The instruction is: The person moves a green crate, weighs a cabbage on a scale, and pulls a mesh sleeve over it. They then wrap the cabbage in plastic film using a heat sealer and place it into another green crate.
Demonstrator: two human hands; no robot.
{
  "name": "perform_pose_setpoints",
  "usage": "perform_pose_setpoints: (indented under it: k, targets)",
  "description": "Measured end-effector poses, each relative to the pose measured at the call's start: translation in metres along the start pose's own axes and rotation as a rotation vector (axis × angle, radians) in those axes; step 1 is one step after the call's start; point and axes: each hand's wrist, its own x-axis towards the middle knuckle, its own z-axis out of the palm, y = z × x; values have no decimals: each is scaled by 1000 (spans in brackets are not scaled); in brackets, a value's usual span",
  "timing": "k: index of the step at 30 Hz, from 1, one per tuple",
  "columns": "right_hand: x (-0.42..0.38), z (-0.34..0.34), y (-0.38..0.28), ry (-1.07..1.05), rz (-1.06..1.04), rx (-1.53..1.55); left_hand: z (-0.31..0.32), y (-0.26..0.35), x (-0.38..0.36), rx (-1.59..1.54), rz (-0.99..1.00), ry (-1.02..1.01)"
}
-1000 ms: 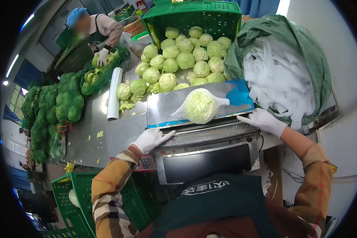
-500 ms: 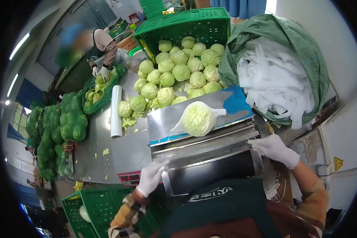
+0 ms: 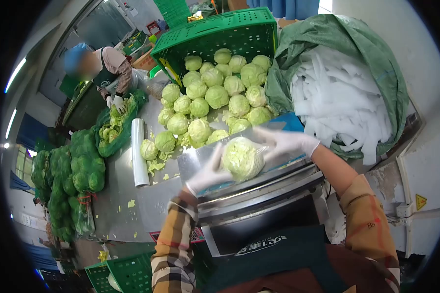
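A pale green cabbage (image 3: 242, 159) sits over the metal top of a wrapping machine (image 3: 259, 188), directly in front of me. Its surface looks glossy, as if covered by clear film or its thin white net; blur hides which. My left hand (image 3: 211, 172), in a white glove, presses against the cabbage's left side with the thumb and fingers around it. From the right, my gloved right hand (image 3: 284, 144) grips the cabbage's upper right side, smeared by motion. Behind my hands lie several loose cabbages (image 3: 216, 96), spilling from a tipped green crate (image 3: 215, 34).
A green sack (image 3: 340, 36) of white foam net sleeves (image 3: 340, 97) stands at the right. A white film roll (image 3: 139, 154) lies on the metal table (image 3: 117, 195). Green net bags of cabbages (image 3: 86, 163) line the left edge. A co-worker (image 3: 107, 73) handles leaves at the back left.
Both my hands have moved from the machine's front edge, up and forward onto the cabbage. The netted cabbage's tail, visible earlier at its right, is now hidden behind my right hand. My view has shifted slightly.
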Motion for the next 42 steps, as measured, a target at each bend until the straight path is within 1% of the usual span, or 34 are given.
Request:
perform_pose_setpoints:
  k: [1,3,4,6,7,9,10,11,13,14,15,17,19,20,21,22,23,25,26,27,28,29,31,32,33,35,36,37,38,39,40,41,42]
  targets:
    - [3,11,20,-80,-34,-104,21,36,-8,-109,-79,24]
    - [10,36,24,-28,-203,46,32,39,-4,19,-26,147]
    - [12,36,22,-40,-200,47,32,31,-3,12,-31,156]
    - [9,37,11,104,-179,87,33,22,-1,-68,111,253]
    - [6,38,9,91,-178,87,33,20,-5,-72,107,264]
    - [-2,45,6,187,-70,300,38,42,-14,-149,-48,330]
    - [-11,55,2,221,-133,249,45,43,-21,-192,-96,358]
    - [-23,61,-7,207,-121,254,49,44,-27,-205,-108,365]
    - [-52,72,-35,110,255,443,58,51,-44,-225,-318,267]
    - [-68,77,-55,5,332,414,70,61,-58,-486,-433,223]
    - [-80,84,-60,-16,352,420,82,74,-72,-508,-452,232]
    - [-101,101,-60,-291,629,628,104,93,-98,-834,-838,80]
    - [-116,127,-54,-443,799,815,127,66,-126,-1059,-975,-108]
    - [-119,140,-45,-472,922,884,137,59,-136,-1163,-1015,-159]
    - [-122,155,-24,-482,938,888,145,50,-144,-1261,-1049,-214]
    - [-122,172,8,-458,721,987,152,41,-149,-1269,-1052,-214]
    - [-126,178,26,-441,677,1062,159,33,-156,-1037,-772,-166]
    - [-133,189,60,-416,589,1216,168,23,-168,-803,-500,-118]
    - [-137,183,27,-301,722,1143,166,20,-172,-999,-651,-97]
    - [-138,178,9,-183,848,1063,168,2,-182,-1314,-701,-89]
    - [-149,172,22,-147,883,1084,169,-15,-191,-1619,-771,-73]
    - [-161,168,23,-145,885,1082,171,-11,-203,-1621,-770,-75]
    - [-184,165,11,-3,485,484,178,0,-222,-1483,-687,180]
    - [-192,165,1,72,415,433,191,-5,-238,-1240,-608,251]
    - [-201,164,1,96,142,44,205,-11,-253,-995,-528,316]
    - [-214,172,19,242,100,-148,215,-10,-266,-666,-557,397]
    - [-215,179,24,238,98,-148,224,-23,-272,-612,-465,480]
    - [-216,185,29,388,26,-140,231,-35,-277,-557,-374,566]
    - [-215,190,33,534,-46,-129,232,-31,-274,-474,-346,667]
    - [-210,194,36,523,-50,-127,228,-20,-264,-388,-318,766]
    - [-203,195,39,642,-101,-122,226,-4,-254,-384,-335,865]
    - [-195,196,39,761,-150,-115,224,8,-244,-396,-321,900]
    - [-184,198,33,824,-175,-134,224,8,-234,-441,-244,951]
